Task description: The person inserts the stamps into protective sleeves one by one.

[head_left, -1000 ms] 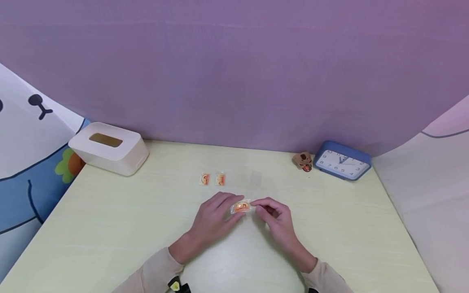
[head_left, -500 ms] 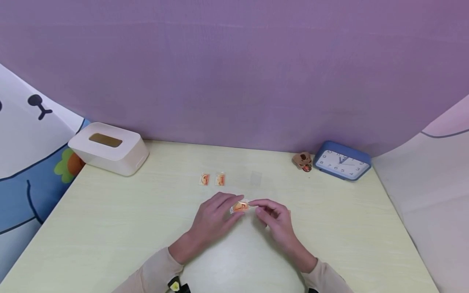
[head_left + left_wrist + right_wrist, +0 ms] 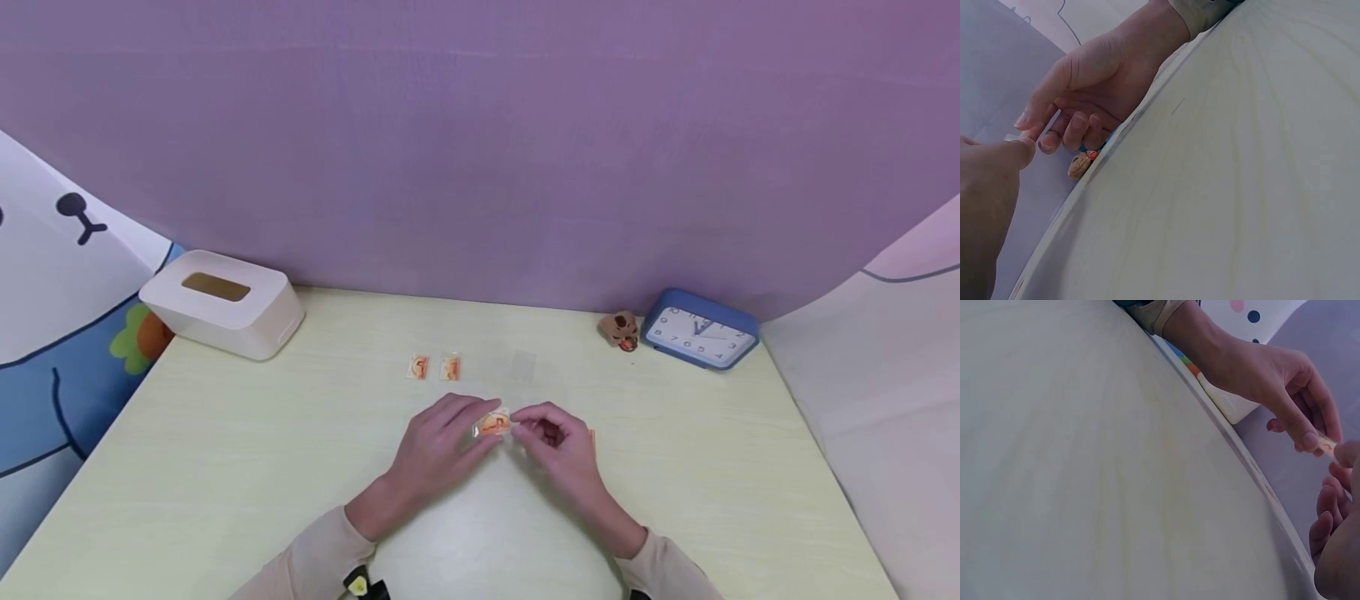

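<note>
A small clear plastic packet with an orange and cream print (image 3: 492, 423) is between my two hands in the head view. My left hand (image 3: 442, 446) pinches it by its left part, fingers above and thumb below. At its right edge, the right hand (image 3: 564, 450) pinches with thumb and forefinger, its other fingers curled in. Only a bit of the packet (image 3: 1327, 446) shows in the right wrist view, at the left hand's fingertips. An orange-edged thing (image 3: 592, 440) peeks out behind the right hand, mostly hidden.
Two small orange-printed squares (image 3: 434, 367) lie side by side farther back. Right of them is a faint transparent square (image 3: 523, 365). A white tissue box (image 3: 225, 304) stands back left; a brown figurine (image 3: 619, 331) and a blue clock (image 3: 701, 329) stand back right, before a purple wall.
The right thumb has moved left to the packet's edge, closing on the forefinger. The orange-edged thing now shows beside the right hand. The left hand stays in place.
</note>
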The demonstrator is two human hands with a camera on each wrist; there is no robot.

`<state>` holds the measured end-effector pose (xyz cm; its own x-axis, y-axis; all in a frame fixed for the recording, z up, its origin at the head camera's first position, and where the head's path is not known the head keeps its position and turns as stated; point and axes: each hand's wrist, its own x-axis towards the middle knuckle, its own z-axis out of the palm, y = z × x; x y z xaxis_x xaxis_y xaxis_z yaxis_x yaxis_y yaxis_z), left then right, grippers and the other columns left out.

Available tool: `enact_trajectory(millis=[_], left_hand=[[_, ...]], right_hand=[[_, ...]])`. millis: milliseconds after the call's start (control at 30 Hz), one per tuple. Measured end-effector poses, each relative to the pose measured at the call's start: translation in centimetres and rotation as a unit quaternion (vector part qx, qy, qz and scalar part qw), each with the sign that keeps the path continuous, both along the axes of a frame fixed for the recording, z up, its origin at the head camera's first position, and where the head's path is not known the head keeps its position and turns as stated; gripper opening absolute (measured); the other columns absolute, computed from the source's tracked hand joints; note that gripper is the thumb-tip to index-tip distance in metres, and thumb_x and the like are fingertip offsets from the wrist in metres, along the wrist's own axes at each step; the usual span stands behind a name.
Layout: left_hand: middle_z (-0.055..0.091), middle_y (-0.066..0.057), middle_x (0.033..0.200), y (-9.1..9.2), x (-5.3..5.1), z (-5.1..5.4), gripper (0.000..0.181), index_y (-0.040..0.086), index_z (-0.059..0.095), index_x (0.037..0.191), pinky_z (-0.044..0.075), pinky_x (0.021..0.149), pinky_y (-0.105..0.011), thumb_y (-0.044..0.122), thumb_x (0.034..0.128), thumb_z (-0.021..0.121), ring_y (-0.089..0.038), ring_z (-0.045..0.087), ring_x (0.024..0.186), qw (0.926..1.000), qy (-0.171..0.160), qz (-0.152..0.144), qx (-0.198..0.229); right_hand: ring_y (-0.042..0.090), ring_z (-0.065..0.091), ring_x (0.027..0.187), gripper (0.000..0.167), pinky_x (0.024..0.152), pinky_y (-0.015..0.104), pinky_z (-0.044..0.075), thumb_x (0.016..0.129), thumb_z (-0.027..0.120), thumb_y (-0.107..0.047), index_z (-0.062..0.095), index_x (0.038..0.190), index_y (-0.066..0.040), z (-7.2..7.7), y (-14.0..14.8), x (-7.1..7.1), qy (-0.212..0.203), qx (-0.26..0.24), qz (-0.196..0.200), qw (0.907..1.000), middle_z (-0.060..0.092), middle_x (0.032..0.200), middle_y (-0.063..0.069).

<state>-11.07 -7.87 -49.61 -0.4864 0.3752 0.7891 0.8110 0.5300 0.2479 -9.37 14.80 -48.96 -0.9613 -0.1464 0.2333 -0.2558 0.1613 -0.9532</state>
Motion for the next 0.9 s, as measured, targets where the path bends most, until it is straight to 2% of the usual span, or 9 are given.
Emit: enact_trajectory(millis=[167,300,400,500,633,767,833,900], left_hand=[[0.080,-0.004,0.112,0.1,0.0,-0.2,0.055,0.007,0.078,0.130,0.064,0.085,-0.027,0.028,0.0827,0.096,-0.018,0.076,0.099,0.9999,-0.008,-0.002,-0.013],[0.081,-0.003,0.109,0.2,0.2,-0.1,0.051,0.008,0.080,0.127,0.064,0.085,-0.027,0.033,0.0850,0.096,-0.017,0.076,0.099,0.9991,-0.036,-0.003,-0.021],[0.082,-0.001,0.105,0.3,0.4,0.0,0.036,0.008,0.082,0.121,0.064,0.082,-0.028,0.028,0.0918,0.090,-0.016,0.076,0.096,0.9971,-0.075,-0.006,-0.008],[0.082,0.001,0.100,0.5,0.7,0.2,0.020,0.009,0.084,0.114,0.062,0.075,-0.025,0.020,0.0969,0.086,-0.011,0.073,0.086,0.9914,-0.129,-0.006,0.021],[0.081,0.005,0.091,0.9,1.1,0.4,0.009,0.012,0.086,0.106,0.056,0.065,-0.021,0.016,0.0980,0.086,-0.002,0.065,0.073,0.9723,-0.223,0.003,0.068],[0.081,0.008,0.087,1.1,1.1,0.5,0.009,0.013,0.086,0.105,0.057,0.063,-0.022,0.013,0.0963,0.088,0.001,0.063,0.069,0.9393,-0.323,-0.004,0.114],[0.081,0.008,0.087,1.1,1.1,0.6,0.011,0.012,0.085,0.105,0.058,0.065,-0.023,0.012,0.0948,0.089,0.000,0.065,0.069,0.9247,-0.357,-0.011,0.131],[0.081,0.009,0.086,1.1,1.0,0.7,0.013,0.013,0.085,0.105,0.058,0.067,-0.024,0.012,0.0931,0.090,-0.002,0.068,0.071,0.9146,-0.378,-0.016,0.142]], right_hand=[[0.007,0.055,0.067,0.001,0.061,0.017,0.045,0.101,0.079,-0.002,0.079,0.102,-0.001,0.1,-0.2,-0.1,-0.024,0.003,-0.014,0.9996,0.069,0.079,0.007],[0.009,0.058,0.060,0.004,0.056,0.018,0.046,0.104,0.076,-0.001,0.078,0.100,0.000,0.2,-0.3,0.0,-0.048,-0.008,-0.027,0.9985,0.069,0.077,0.018],[0.010,0.059,0.059,0.004,0.055,0.018,0.047,0.104,0.075,0.000,0.078,0.100,0.000,0.3,-0.3,0.0,-0.045,-0.008,-0.033,0.9984,0.071,0.081,0.023],[0.010,0.059,0.061,0.003,0.055,0.018,0.048,0.103,0.077,-0.001,0.079,0.100,-0.001,0.3,-0.3,-0.1,-0.032,-0.001,-0.035,0.9988,0.071,0.080,0.021],[0.010,0.059,0.065,0.003,0.059,0.019,0.049,0.101,0.080,-0.001,0.081,0.101,-0.004,0.4,-0.3,-0.1,-0.017,0.020,-0.041,0.9988,0.071,0.078,0.014],[0.009,0.058,0.067,0.007,0.060,0.018,0.049,0.098,0.082,0.000,0.083,0.100,-0.007,0.5,-0.3,0.0,-0.002,0.033,-0.048,0.9983,0.072,0.078,0.008],[0.009,0.058,0.066,0.007,0.060,0.018,0.048,0.098,0.083,0.000,0.083,0.100,-0.007,0.4,-0.2,0.0,0.008,0.035,-0.049,0.9981,0.071,0.077,0.008],[0.009,0.058,0.066,0.008,0.060,0.018,0.048,0.098,0.083,-0.001,0.084,0.100,-0.008,0.3,-0.1,0.0,0.015,0.037,-0.048,0.9980,0.072,0.077,0.007]])
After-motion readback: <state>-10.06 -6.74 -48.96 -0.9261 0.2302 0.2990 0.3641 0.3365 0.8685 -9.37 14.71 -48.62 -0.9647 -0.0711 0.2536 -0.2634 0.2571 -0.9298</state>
